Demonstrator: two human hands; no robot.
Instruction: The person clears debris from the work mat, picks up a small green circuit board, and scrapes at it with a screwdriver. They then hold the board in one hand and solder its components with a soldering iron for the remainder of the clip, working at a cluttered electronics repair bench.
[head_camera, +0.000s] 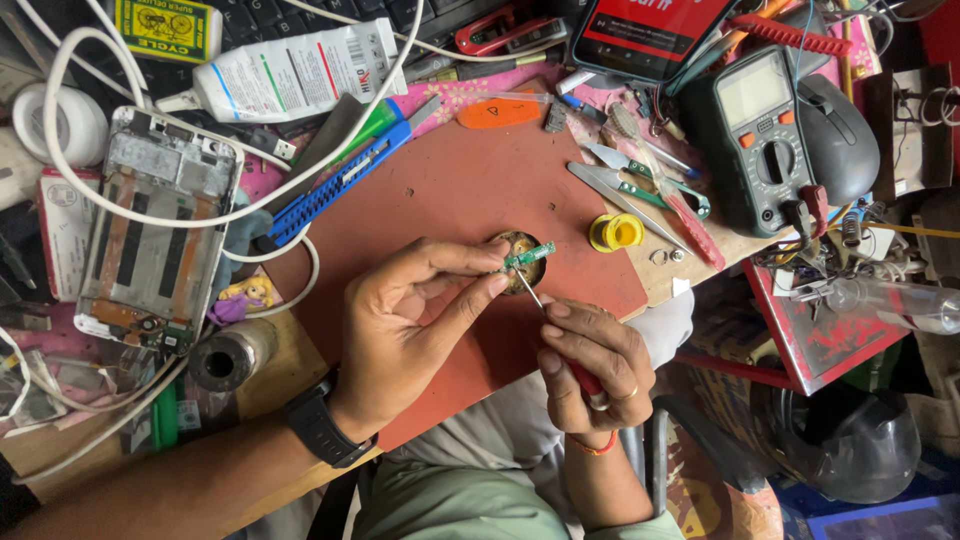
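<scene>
1. Left hand (410, 320): forearm reaching in from lower left, thumb and forefinger pinched together, pointing right.
2. Right hand (590, 365): curled in a fist-like grip, knuckles up, just beside the left.

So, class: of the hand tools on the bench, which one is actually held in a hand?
The thin red-handled probe, gripped by the right hand. The blue utility knife and tweezers lie untouched.

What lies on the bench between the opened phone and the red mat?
In the head view, between the phone and the mat lie a blue utility knife and loops of white cable.
</scene>
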